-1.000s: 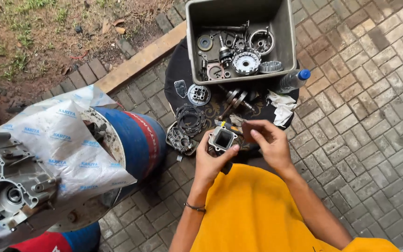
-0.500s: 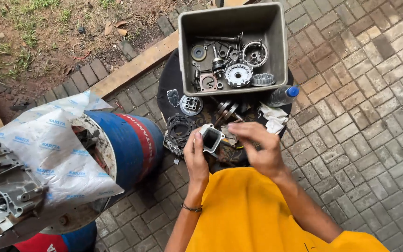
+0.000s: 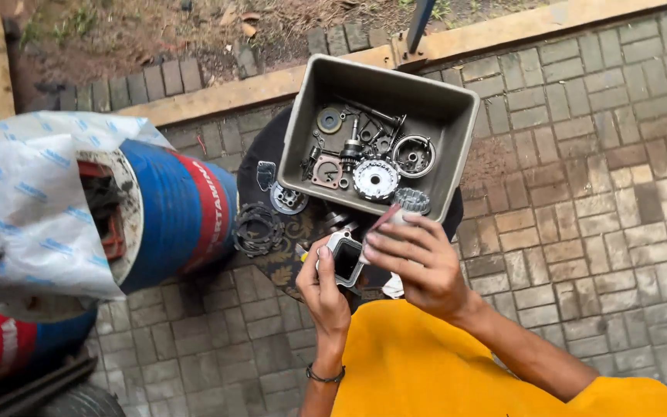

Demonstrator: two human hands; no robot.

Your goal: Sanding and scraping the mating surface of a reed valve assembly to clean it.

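The left hand (image 3: 324,287) clamps a small square metal housing (image 3: 345,259) upright, opening exposed, so the right hand (image 3: 414,262), pinching a thin tool (image 3: 377,224), can work it near the grey parts tub (image 3: 434,166).

Probably outdoor repair yard: engine-parts tub (image 3: 457,139), drum (image 3: 171,208)

Housing (image 3: 345,259): small metal part w/ rectangular dark opening, light grey frame, opening facing up toward camera. Held upright-tilted in left hand (image 3: 323,289), fingers wrapped at its left side. Brush (image 3: 380,222): thin reddish handle, pinched in right hand (image 3: 418,259), tip angled down to housing's right edge.
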